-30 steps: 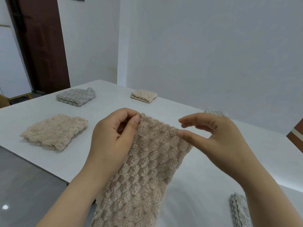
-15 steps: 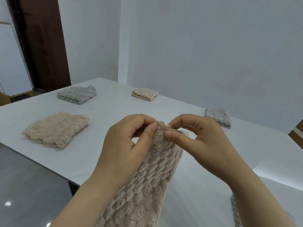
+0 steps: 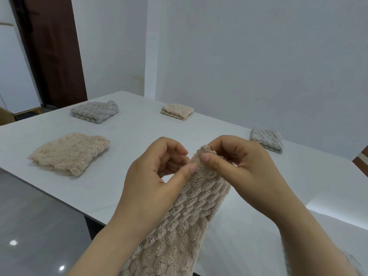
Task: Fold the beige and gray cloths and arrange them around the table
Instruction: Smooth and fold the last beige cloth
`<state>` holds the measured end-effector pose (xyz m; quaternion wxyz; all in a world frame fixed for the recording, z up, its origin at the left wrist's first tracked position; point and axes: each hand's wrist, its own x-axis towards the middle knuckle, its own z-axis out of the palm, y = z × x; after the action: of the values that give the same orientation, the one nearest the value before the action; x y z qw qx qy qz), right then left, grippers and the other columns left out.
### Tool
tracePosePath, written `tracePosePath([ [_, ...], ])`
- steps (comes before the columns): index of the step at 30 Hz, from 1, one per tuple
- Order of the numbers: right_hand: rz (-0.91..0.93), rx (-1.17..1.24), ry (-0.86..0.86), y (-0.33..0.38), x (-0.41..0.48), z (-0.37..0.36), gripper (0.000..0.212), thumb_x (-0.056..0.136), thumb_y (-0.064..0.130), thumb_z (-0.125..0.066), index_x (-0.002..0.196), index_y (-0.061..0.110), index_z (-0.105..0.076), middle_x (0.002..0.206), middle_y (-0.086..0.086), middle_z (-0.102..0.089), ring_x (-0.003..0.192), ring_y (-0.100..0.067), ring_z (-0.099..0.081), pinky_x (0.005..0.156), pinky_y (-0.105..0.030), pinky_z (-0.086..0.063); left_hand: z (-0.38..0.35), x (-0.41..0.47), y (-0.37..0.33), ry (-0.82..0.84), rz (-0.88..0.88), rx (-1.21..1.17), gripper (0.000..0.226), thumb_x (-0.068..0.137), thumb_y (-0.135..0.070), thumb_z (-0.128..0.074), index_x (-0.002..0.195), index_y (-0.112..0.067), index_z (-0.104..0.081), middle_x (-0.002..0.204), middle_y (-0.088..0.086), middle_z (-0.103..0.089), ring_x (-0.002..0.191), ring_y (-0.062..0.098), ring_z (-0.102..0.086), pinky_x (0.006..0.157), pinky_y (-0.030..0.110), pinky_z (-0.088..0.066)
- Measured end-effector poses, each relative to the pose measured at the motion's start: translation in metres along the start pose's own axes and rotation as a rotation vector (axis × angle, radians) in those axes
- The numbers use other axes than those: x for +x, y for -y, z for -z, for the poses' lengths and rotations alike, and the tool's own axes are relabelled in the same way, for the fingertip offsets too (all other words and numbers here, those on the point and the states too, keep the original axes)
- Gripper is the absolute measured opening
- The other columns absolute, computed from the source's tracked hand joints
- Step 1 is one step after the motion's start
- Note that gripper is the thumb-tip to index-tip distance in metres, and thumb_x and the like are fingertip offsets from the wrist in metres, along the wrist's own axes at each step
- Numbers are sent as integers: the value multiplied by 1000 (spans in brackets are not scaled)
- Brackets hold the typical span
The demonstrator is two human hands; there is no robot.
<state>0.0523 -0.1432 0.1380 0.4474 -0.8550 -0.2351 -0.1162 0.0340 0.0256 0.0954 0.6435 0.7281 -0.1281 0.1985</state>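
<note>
Beige plush with a scaled, bumpy pile: the beige cloth (image 3: 191,216) hangs in the air in front of me, above the near edge of the table (image 3: 139,136), its upper end gathered narrow, its length dropping out of frame below; left grip (image 3: 151,186) clamped on that upper end, thumb pressed into the pile, fingers curled behind; right grip (image 3: 245,172) clamped on the same end just beside it, thumb on the front, the two thumbs nearly touching; neither grip rests on the table. Handling, as I judge it: light, very soft, no stiffness, so it will sag from wherever it is held and keep no crease unaided; pile looks grippy rather than slick, so a light pinch should hold; best taken at two corners or along one edge, grips set apart to spread it flat, since bunched like this it only ropes up. Already lying folded on the table: folded beige cloth (image 3: 69,154) near left; folded gray cloth (image 3: 94,112) beyond it; small folded beige cloth (image 3: 177,111) at the far side; right-hand gray cloth (image 3: 266,139) off to the right; all well apart from one another; fold of the one in my grips not yet made.
</note>
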Motion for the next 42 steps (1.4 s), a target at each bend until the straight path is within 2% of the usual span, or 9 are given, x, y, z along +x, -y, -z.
tracePosePath([
  [4,-11,33,-77,-5,-1,1,11,88,23,-68,77,20,-67,71,0,-65,70,-23,-60,66,-43,-49,1,-2,6,53,23,49,12,77,-22,-76,77,-25,-65,73,-10,-68,67,3,-63,61,14,-47],
  [8,-20,55,-151,-8,-1,5,11,87,24,-67,78,18,-67,73,-7,-65,74,-30,-60,69,-46,-49,2,-6,12,67,64,107,16,71,-39,-72,78,-26,-65,69,-11,-67,67,6,-64,62,27,-52],
  [10,-23,53,-182,-9,-1,7,12,87,24,-67,78,17,-67,75,-8,-65,75,-30,-61,70,-46,-50,2,-7,16,70,68,144,20,70,-44,-68,78,-27,-63,66,-13,-63,64,4,-60,61,26,-49],
  [17,-40,37,-260,-18,2,16,12,87,23,-68,77,16,-67,70,-7,-61,60,-11,-49,60,-27,-41,1,-14,34,87,105,211,24,75,-44,-73,73,-22,-63,52,-15,-46,51,3,-39,54,21,-34],
  [24,-79,14,-305,-29,2,18,13,87,23,-68,75,18,-67,63,6,-55,58,-6,-44,56,-17,-36,3,-16,49,110,120,264,27,78,-38,-70,59,-22,-59,51,-13,-48,49,4,-41,50,14,-30],
  [31,-130,4,-395,-46,2,24,11,86,20,-68,75,19,-67,67,9,-59,63,-5,-49,58,-10,-38,6,-20,68,155,144,350,31,81,-41,-68,57,-26,-55,53,-14,-45,50,4,-39,52,21,-28],
  [36,-188,5,-446,-63,2,28,13,88,23,-66,78,15,-67,73,-13,-59,66,-10,-48,58,-15,-38,9,-21,77,301,119,481,30,82,-44,-65,58,-39,-49,61,-19,-48,58,5,-43,53,21,-25],
  [40,-234,-5,-495,-76,2,31,14,89,24,-64,81,13,-67,79,-17,-62,66,-9,-48,57,-13,-37,13,-22,86,307,138,515,41,83,-43,-65,55,-23,-43,57,-12,-43,55,8,-39,52,23,-24],
  [42,-251,-19,-509,-82,1,32,15,90,24,-64,82,11,-68,84,-18,-65,68,-10,-50,58,-14,-38,17,-22,88,296,156,507,39,80,-47,-64,57,-17,-52,58,-8,-48,55,6,-44,53,22,-29],
])
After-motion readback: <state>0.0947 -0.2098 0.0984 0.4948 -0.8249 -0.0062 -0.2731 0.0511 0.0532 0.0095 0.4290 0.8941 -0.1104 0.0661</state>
